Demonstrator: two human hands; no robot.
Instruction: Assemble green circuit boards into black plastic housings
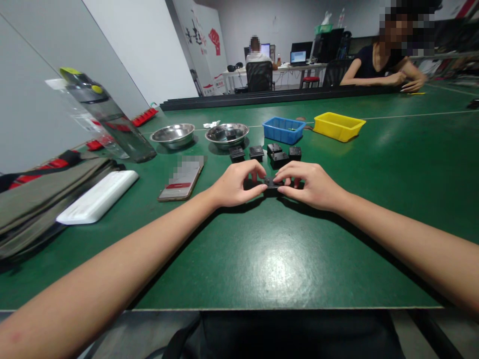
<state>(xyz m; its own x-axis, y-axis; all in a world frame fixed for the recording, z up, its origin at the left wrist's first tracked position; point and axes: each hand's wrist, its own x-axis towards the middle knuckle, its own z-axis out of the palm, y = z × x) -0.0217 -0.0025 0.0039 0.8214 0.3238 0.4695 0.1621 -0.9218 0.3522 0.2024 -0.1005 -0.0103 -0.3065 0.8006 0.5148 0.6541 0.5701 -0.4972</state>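
Note:
A small black block-shaped part (272, 189) lies low over the green table (232, 259), between my two hands. My left hand (239, 182) grips its left end, thumb in front and fingers behind. From the other side my right hand (312, 184) pinches the right end in the same way, its index finger on the top. The fingers hide much of the part. Just beyond stand several similar black blocks (279, 159), one of them (256, 152) apart on the left.
Two steel bowls (173, 139) (227, 145), a blue bin (279, 132) and a yellow bin (333, 130) stand behind. At left are a phone (183, 179), a white bar-shaped object (98, 197), a bag (37, 209) and a water bottle (119, 129). Another person (385, 67) sits far right.

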